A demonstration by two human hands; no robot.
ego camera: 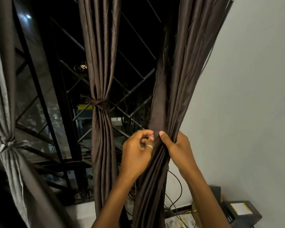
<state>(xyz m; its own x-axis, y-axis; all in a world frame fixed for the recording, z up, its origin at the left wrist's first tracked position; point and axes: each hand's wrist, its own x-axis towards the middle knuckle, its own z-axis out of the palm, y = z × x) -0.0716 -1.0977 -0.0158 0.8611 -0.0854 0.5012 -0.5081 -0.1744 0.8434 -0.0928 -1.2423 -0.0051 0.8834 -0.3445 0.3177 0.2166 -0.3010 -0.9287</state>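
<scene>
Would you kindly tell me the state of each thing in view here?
Right curtain: untied, bunched in the right hand.
Left hand: fingers curled at its edge, grip unclear.
Middle curtain: tied back with a band.
Grey curtain: tied back.

Both arms up, 2 hands close; L hand (136, 152) fingers curled, R hand (177, 148) clenched, thumb up.
</scene>
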